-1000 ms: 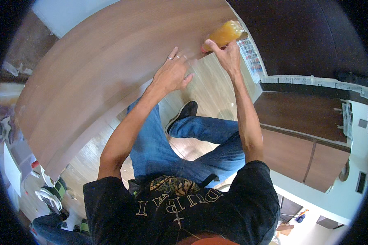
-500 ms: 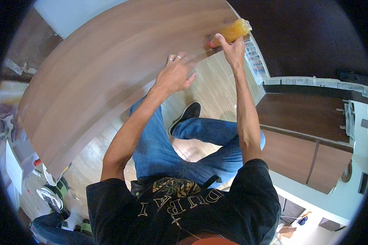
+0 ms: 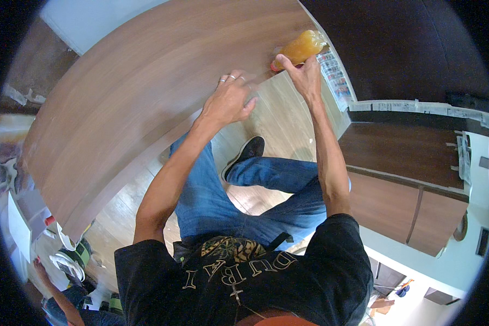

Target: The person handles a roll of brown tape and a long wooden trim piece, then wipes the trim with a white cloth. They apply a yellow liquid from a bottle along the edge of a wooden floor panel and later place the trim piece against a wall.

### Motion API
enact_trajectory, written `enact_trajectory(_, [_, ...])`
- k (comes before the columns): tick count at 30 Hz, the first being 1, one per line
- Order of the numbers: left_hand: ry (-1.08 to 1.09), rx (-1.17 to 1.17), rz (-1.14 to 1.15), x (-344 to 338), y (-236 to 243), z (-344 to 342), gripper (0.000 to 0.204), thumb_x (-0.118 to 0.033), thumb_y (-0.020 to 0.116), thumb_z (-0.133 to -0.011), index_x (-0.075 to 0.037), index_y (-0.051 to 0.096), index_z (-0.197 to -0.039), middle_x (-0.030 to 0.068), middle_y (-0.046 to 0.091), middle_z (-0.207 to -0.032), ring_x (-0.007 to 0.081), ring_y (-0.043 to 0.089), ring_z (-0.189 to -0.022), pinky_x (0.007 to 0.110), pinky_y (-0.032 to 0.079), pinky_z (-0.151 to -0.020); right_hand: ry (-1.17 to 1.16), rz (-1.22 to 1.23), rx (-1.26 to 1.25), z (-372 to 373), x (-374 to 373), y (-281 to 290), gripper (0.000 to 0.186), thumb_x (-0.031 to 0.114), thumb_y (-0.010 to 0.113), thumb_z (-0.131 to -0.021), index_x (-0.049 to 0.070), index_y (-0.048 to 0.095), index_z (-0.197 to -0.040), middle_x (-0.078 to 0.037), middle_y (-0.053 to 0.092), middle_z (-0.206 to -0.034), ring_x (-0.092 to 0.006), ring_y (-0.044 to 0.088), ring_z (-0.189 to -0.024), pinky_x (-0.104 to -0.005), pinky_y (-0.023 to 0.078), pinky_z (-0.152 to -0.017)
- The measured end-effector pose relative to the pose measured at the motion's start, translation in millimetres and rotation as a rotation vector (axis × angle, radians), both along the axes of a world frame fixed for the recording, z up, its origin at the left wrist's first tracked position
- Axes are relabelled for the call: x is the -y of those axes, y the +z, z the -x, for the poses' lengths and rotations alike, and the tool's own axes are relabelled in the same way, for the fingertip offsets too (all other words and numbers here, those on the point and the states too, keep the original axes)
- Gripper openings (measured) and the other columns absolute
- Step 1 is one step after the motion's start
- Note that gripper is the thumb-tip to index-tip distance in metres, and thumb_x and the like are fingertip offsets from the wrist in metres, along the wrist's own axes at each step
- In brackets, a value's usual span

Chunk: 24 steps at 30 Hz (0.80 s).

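A large brown wooden panel (image 3: 146, 92) stands tilted in front of me. My right hand (image 3: 304, 73) grips the red-capped end of an amber plastic bottle (image 3: 301, 48) held against the panel's upper right edge. My left hand (image 3: 231, 100) rests on the panel's lower edge, fingers curled loosely, with rings on two fingers. It seems to press something small and pale against the edge, but I cannot tell what. My legs in blue jeans (image 3: 228, 190) and a black shoe (image 3: 247, 152) show below the hands.
A dark panel (image 3: 407, 49) fills the upper right. A brown cabinet with a lighter front (image 3: 407, 179) stands at the right. Light wood flooring (image 3: 277, 119) lies under me. Shoes and small clutter (image 3: 70, 255) sit at the lower left, near another person's arm (image 3: 54, 293).
My right hand has carried the amber bottle further up along the panel's edge. My left hand has slid up and right along the same edge.
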<state>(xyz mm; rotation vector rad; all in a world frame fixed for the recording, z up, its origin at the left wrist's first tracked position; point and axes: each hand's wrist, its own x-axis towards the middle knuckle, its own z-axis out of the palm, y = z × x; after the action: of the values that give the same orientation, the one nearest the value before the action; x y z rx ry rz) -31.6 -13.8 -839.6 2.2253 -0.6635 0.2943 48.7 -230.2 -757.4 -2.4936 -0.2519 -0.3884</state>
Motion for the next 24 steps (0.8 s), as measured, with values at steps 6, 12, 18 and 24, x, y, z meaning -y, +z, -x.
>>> enact_trajectory(6, [-0.017,0.014,0.025,0,-1,-2,0.031,-0.020,0.071,-0.087,-0.010,0.072,-0.115,0.0111,0.062,-0.132,0.0319,0.051,-0.129,0.049,0.043,-0.106,0.012,-0.036,-0.100,-5,13,10,0.056,0.036,0.081,-0.083,-0.003,0.061,-0.118,-0.019,0.075,-0.100,-0.0287,0.073,-0.093,-0.0391,0.056,-0.081])
enact_trajectory(12, [-0.033,-0.022,0.077,-5,0,-4,0.030,-0.020,0.071,-0.086,-0.009,0.072,-0.114,0.0123,0.063,-0.129,0.0327,0.053,-0.126,0.049,0.045,-0.105,-0.005,0.027,0.032,-27,26,3,0.066,0.043,0.082,-0.080,-0.003,0.059,-0.121,-0.021,0.074,-0.104,-0.0353,0.072,-0.097,-0.0431,0.055,-0.086])
enact_trajectory(18, [-0.025,0.014,0.131,-1,-3,-5,0.028,-0.020,0.070,-0.087,-0.008,0.072,-0.112,0.0130,0.064,-0.124,0.0331,0.054,-0.122,0.047,0.045,-0.104,-0.171,0.097,0.130,-59,68,3,0.052,0.038,0.081,-0.085,-0.004,0.065,-0.110,-0.020,0.074,-0.103,-0.0294,0.073,-0.093,-0.0385,0.056,-0.084])
enact_trajectory(24, [-0.021,-0.013,0.208,-4,-3,-6,0.026,-0.020,0.071,-0.086,-0.007,0.073,-0.108,0.0136,0.065,-0.111,0.0334,0.057,-0.114,0.045,0.046,-0.101,-0.011,-0.080,-0.010,-5,8,-4,0.052,0.036,0.081,-0.084,-0.003,0.064,-0.112,-0.018,0.074,-0.102,-0.0264,0.072,-0.094,-0.0384,0.056,-0.082])
